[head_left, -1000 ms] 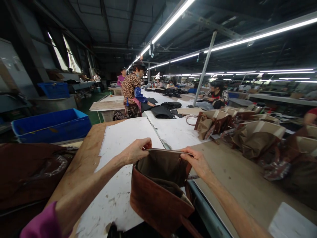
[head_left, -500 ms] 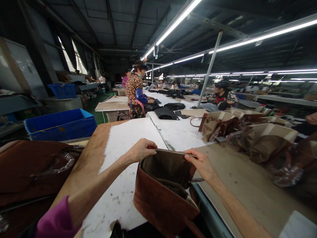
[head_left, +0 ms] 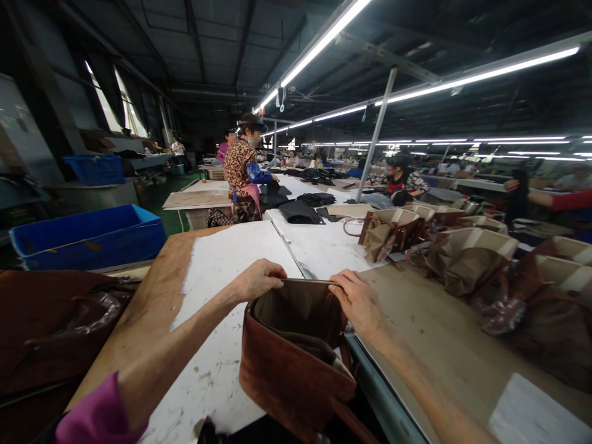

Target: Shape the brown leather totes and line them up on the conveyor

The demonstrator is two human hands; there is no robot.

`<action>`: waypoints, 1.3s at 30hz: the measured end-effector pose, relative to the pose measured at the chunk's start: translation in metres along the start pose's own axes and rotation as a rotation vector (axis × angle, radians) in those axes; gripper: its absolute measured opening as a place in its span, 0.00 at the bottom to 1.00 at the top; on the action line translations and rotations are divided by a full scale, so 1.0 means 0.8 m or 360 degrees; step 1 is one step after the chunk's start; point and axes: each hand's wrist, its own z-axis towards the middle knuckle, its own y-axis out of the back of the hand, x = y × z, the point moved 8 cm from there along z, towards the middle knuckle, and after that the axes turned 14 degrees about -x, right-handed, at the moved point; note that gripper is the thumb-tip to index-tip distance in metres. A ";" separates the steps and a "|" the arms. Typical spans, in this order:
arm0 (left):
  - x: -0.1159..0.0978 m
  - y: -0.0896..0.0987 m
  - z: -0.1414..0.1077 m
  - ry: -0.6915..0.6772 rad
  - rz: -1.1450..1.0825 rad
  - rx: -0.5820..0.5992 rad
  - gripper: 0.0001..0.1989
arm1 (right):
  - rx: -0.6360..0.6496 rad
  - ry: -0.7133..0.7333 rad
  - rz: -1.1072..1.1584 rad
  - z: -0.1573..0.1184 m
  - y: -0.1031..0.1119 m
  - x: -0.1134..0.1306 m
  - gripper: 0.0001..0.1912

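Observation:
A brown handbag [head_left: 296, 370] with a dark olive lining stands open in front of me, its mouth facing up. My left hand [head_left: 261, 280] pinches the far rim at its left corner, thumb and fingers closed on the edge. At the right end of that same rim, my right hand [head_left: 358, 299] grips the edge with fingers curled over it. The rim is held straight between both hands. A brown strap hangs at the bag's near side, and the bag's underside is hidden from view.
White paper [head_left: 231, 259] covers part of the worktable. Several brown bags with loose linings [head_left: 467, 262] stand at right. More brown bags [head_left: 41, 333] lie at left, by a blue bin [head_left: 87, 237]. A co-worker [head_left: 243, 169] stands ahead near black pieces [head_left: 300, 211]; a co-worker's red sleeve [head_left: 571, 198] shows right.
My right hand has shifted left along the rim and its fingers now curl over the edge. The view has turned slightly right. A co-worker's arm holding something black appears at right.

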 end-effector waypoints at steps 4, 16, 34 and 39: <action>-0.002 0.001 -0.004 0.0011 -0.0006 -0.0028 0.10 | 0.0085 0.0217 -0.0214 0.005 -0.009 0.032 0.09; -0.005 0.003 -0.003 -0.0119 0.0086 -0.0105 0.10 | 0.0254 0.0277 -0.0187 0.025 -0.053 0.077 0.12; -0.004 -0.005 0.002 -0.0155 0.0317 -0.0046 0.12 | 0.0181 -0.0108 -0.0042 -0.004 0.009 -0.022 0.10; -0.010 -0.005 -0.001 -0.0176 0.0325 -0.0054 0.12 | 0.0098 -0.0170 0.0171 -0.005 0.006 -0.023 0.10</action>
